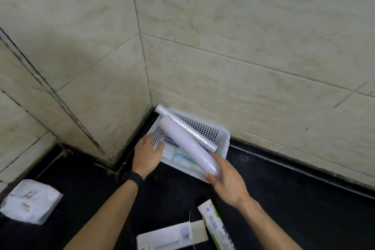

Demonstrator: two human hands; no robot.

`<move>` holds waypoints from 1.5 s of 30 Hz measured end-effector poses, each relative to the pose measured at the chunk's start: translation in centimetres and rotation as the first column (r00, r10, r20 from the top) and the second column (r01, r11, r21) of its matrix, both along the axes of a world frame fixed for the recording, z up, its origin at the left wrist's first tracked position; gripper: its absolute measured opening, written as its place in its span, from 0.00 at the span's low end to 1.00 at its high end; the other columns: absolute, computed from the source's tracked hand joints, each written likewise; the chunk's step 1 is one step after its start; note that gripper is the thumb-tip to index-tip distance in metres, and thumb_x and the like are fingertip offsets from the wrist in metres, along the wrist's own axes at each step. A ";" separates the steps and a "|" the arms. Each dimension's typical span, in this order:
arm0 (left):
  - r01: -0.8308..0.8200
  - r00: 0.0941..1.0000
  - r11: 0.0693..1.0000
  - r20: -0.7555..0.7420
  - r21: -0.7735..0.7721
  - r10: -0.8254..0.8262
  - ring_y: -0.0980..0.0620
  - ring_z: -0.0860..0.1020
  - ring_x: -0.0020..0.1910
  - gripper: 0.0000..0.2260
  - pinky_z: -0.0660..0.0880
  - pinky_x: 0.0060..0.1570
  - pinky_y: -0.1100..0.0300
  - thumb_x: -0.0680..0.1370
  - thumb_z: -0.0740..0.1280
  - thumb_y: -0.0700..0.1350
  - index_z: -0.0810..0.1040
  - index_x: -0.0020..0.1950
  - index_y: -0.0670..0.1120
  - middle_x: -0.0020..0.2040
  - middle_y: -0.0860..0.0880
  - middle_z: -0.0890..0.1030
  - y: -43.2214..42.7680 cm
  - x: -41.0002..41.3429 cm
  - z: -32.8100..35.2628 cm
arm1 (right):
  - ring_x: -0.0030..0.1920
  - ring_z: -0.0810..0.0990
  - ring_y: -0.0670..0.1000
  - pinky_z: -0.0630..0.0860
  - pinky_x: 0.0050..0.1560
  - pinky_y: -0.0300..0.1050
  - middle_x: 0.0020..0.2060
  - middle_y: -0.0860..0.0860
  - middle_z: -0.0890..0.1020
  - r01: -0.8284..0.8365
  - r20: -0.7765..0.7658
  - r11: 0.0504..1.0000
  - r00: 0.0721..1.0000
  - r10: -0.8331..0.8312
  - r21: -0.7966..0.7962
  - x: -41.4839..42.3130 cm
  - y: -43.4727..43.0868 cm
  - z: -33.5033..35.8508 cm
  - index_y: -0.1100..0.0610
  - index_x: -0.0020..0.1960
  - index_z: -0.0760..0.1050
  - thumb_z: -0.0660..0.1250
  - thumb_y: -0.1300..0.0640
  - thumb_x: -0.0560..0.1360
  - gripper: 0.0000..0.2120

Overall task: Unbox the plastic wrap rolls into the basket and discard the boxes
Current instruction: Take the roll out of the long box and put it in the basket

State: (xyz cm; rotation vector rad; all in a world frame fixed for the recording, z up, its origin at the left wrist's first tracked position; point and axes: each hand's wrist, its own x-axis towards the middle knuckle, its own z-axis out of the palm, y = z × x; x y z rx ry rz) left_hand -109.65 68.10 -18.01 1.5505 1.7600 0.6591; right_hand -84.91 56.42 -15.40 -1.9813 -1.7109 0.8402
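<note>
Basket (222,138), white and perforated, sits in the far corner of the dark counter (284,199) against the tiled walls. Two boxes lie at the near edge: a flat box (168,235) and, to its right, an opened box (216,227) with green print. A white plastic bag (30,201) lies at the near left, well apart. One wrap roll (182,125) already rests diagonally across the basket, its far end over the rim. The held roll (186,144) lies just beside it, near end gripped by the right hand (227,182), fingers curled around it. The left hand (146,154) rests spread on the basket's left wall, steadying it. To complete the step well, lower the far end first, align the roll parallel to its neighbour, then release; keeping the basket braced should prevent it sliding. Smaller packets (180,158) occupy the basket floor.
</note>
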 end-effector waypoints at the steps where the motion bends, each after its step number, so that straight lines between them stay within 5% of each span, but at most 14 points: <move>1: 0.039 0.987 0.999 -0.152 -0.024 -0.042 0.45 0.58 0.77 0.28 0.60 0.73 0.52 0.81 0.58 0.56 0.60 0.79 0.46 0.78 0.46 0.62 0.5 -0.4 -0.9 | 0.62 0.76 0.51 0.74 0.59 0.49 0.67 0.46 0.75 -0.002 0.039 1.000 0.999 0.001 0.010 -0.1 1.3 -0.3 0.43 0.74 0.63 0.67 0.44 0.76 0.29; 4: 0.153 0.887 0.978 -0.416 -0.143 -0.200 0.46 0.42 0.80 0.35 0.46 0.77 0.44 0.82 0.55 0.59 0.44 0.81 0.45 0.82 0.45 0.43 1.5 -1.4 -3.3 | 0.65 0.74 0.54 0.74 0.62 0.54 0.69 0.49 0.73 -0.015 0.139 0.999 0.990 0.010 0.030 -0.8 5.0 -1.3 0.45 0.76 0.61 0.66 0.43 0.77 0.29; 10: 0.207 0.843 0.961 -0.465 -0.184 -0.271 0.52 0.31 0.77 0.34 0.39 0.77 0.46 0.81 0.47 0.59 0.31 0.78 0.46 0.78 0.49 0.28 1.3 -1.3 -6.3 | 0.66 0.71 0.57 0.69 0.67 0.58 0.70 0.53 0.72 -0.054 0.231 0.997 0.972 0.040 0.055 -2.8 10.2 -4.9 0.48 0.76 0.60 0.65 0.45 0.79 0.28; 18: 0.205 0.790 0.967 -0.558 -0.150 -0.254 0.50 0.34 0.78 0.33 0.39 0.76 0.45 0.82 0.45 0.60 0.29 0.76 0.46 0.77 0.49 0.29 1.3 -1.4 -6.8 | 0.77 0.56 0.61 0.60 0.73 0.66 0.78 0.55 0.59 -0.030 0.317 1.000 0.948 0.030 -0.005 -3.4 13.3 -8.4 0.45 0.78 0.54 0.61 0.43 0.79 0.31; 25: 0.174 0.776 0.970 -0.583 -0.168 -0.240 0.48 0.35 0.79 0.33 0.41 0.76 0.43 0.82 0.43 0.60 0.29 0.76 0.44 0.78 0.47 0.30 1.0 -0.7 -6.6 | 0.74 0.61 0.65 0.69 0.68 0.69 0.77 0.57 0.62 0.035 0.367 0.999 0.930 -0.018 -0.039 -3.2 12.9 -8.7 0.46 0.74 0.59 0.55 0.40 0.81 0.24; 32: 0.152 0.758 0.974 -0.613 -0.168 -0.224 0.48 0.37 0.79 0.34 0.41 0.76 0.42 0.82 0.43 0.60 0.31 0.78 0.43 0.79 0.46 0.31 0.8 -0.4 -6.5 | 0.80 0.44 0.62 0.51 0.76 0.70 0.82 0.51 0.46 0.005 0.321 0.994 0.946 0.030 -0.108 -2.5 13.5 -10.3 0.46 0.80 0.45 0.47 0.42 0.83 0.28; 37: 0.167 0.766 0.973 -0.601 -0.158 -0.229 0.48 0.38 0.79 0.34 0.41 0.75 0.41 0.82 0.43 0.61 0.32 0.78 0.43 0.80 0.46 0.33 0.9 -0.8 -6.8 | 0.81 0.43 0.59 0.46 0.76 0.65 0.81 0.50 0.42 -0.024 0.337 0.986 0.938 0.079 -0.164 -2.2 13.6 -9.5 0.45 0.81 0.43 0.55 0.51 0.84 0.31; 40: 0.173 0.753 0.975 -0.619 -0.141 -0.224 0.47 0.39 0.80 0.34 0.43 0.76 0.41 0.82 0.44 0.61 0.34 0.79 0.43 0.80 0.45 0.36 1.0 -0.8 -6.5 | 0.81 0.47 0.57 0.48 0.79 0.61 0.82 0.51 0.47 -0.037 0.336 0.981 0.937 0.100 -0.188 -1.4 13.5 -7.8 0.47 0.81 0.46 0.60 0.60 0.81 0.35; 45: 0.207 0.746 0.975 -0.633 -0.075 -0.207 0.45 0.43 0.80 0.31 0.45 0.76 0.42 0.83 0.44 0.61 0.43 0.81 0.46 0.82 0.46 0.44 0.1 -0.2 -4.7 | 0.79 0.57 0.53 0.57 0.77 0.48 0.79 0.51 0.61 -0.039 0.186 0.997 0.981 0.050 -0.065 1.4 9.8 -4.2 0.53 0.80 0.57 0.61 0.56 0.81 0.29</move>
